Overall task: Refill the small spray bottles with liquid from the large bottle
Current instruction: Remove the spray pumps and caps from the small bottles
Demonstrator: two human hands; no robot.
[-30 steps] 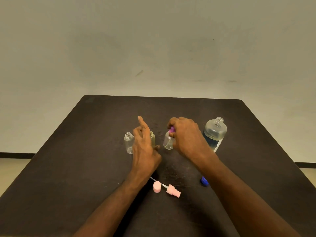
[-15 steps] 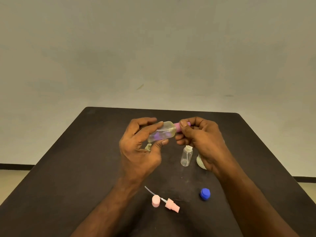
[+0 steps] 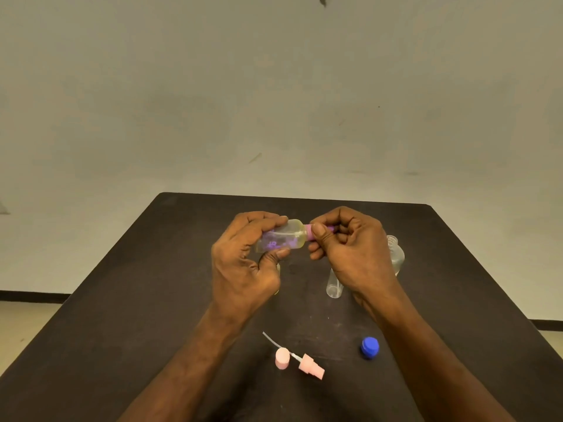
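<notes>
Step in hand: uncapping. Small spray bottle point(image 3: 281, 239) held sideways above table centre, left hand point(image 3: 243, 263) wrapped round body, right hand point(image 3: 350, 248) pinching purple spray cap point(image 3: 310, 233). Large bottle point(image 3: 396, 254) uncapped, toward right edge. Next: unscrew cap, pour.

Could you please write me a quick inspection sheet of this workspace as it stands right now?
Surface: dark table, scuffed, with pale specks near its middle.
Job's things: small spray bottle held sideways above the table, purple spray top on; large bottle upright, uncapped, half hidden; small clear bottle upright, open.
Clutter: pink spray head with tube, pink cap and blue cap lying loose.
Hands: left hand grips the bottle's body; right hand pinches the purple top.
Cables: nothing seen.
Surroundings: plain pale wall, dark baseboard.
</notes>
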